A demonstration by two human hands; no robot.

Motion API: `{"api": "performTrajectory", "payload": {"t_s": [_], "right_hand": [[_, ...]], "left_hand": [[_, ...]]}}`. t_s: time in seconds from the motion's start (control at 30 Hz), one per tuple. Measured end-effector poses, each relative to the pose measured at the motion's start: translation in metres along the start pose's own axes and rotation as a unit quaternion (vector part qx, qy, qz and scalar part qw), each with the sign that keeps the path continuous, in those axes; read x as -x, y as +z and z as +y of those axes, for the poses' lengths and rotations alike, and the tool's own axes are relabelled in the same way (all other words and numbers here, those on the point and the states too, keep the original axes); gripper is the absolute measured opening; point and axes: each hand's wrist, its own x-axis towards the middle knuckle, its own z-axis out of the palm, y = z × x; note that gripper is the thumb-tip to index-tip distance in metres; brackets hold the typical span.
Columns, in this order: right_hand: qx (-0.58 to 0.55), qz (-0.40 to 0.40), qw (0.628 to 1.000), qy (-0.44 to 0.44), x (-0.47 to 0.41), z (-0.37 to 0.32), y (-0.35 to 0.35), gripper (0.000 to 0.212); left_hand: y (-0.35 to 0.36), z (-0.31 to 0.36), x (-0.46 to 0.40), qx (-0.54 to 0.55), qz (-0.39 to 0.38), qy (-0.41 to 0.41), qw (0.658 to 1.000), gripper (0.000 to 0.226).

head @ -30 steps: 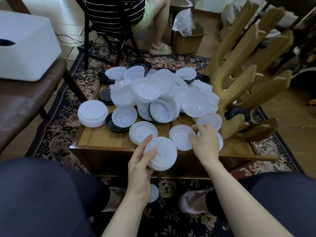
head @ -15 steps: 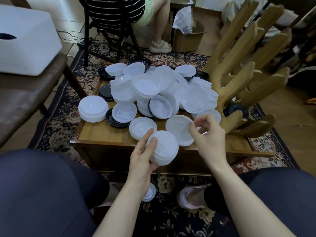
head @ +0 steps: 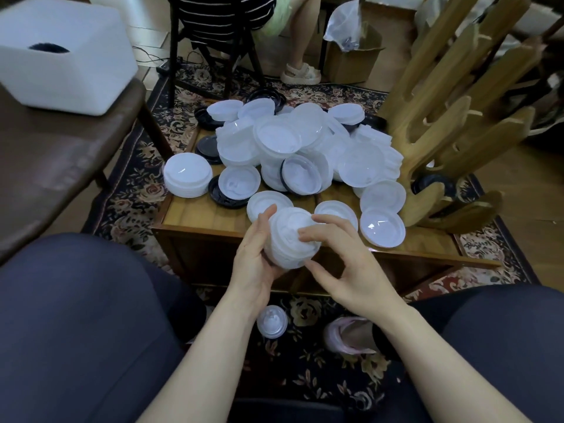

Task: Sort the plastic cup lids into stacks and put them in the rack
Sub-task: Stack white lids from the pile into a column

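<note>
Head: lid stack [head: 290,239] btwn left hand [head: 254,257] & right hand [head: 341,264], both gripping.

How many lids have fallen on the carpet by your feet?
1: a clear lid on the carpet between the forearms, beside the pink shoe. The legs and table may hide others.

Both bare forearms rise from the bottom edge toward the middle of the frame. The left hand [head: 254,257] sits just left of centre, palm turned right, fingers and thumb curled round a stack of lids [head: 290,239]. The right hand [head: 345,264] faces it from the right, fingertips on top of the stack, thumb at its lower edge. Dark-clad thighs fill the lower corners.
</note>
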Motion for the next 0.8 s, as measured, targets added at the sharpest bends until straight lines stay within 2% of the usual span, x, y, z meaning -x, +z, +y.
{"api": "performTrajectory", "payload": {"t_s": [0.07, 0.2, 0.3, 0.37, 0.47, 0.57, 0.7, 0.8], "right_hand": [[-0.015, -0.002, 1.0, -0.007, 0.001, -0.001, 0.005, 0.032], [-0.103, 0.045, 0.993, 0.027, 0.0, -0.01, 0.006, 0.031], [-0.14, 0.086, 0.984, 0.068, 0.006, -0.008, 0.007, 0.031], [-0.138, 0.067, 0.982, 0.11, 0.016, 0.002, 0.014, 0.036], [-0.102, -0.071, 0.978, 0.165, 0.031, 0.027, 0.038, 0.045], [-0.069, -0.217, 0.952, 0.204, 0.037, 0.062, 0.069, 0.058], [0.054, -0.354, 0.909, 0.214, 0.037, 0.112, 0.116, 0.057], [0.14, -0.494, 0.837, 0.19, 0.048, 0.132, 0.143, 0.051]], "left_hand": [[0.0, 0.004, 0.003, -0.046, -0.025, 0.001, 0.999, 0.048], [-0.001, 0.023, -0.007, -0.164, -0.066, 0.013, 0.984, 0.047], [-0.004, 0.052, -0.02, -0.279, -0.104, 0.005, 0.955, 0.037], [-0.008, 0.075, -0.028, -0.361, -0.147, -0.015, 0.921, 0.032], [-0.017, 0.106, -0.039, -0.462, -0.206, -0.056, 0.861, 0.035], [-0.031, 0.124, -0.049, -0.496, -0.227, -0.084, 0.834, 0.038], [-0.045, 0.139, -0.065, -0.455, -0.212, -0.078, 0.861, 0.044], [-0.043, 0.143, -0.072, -0.42, -0.175, -0.054, 0.889, 0.042]]}}
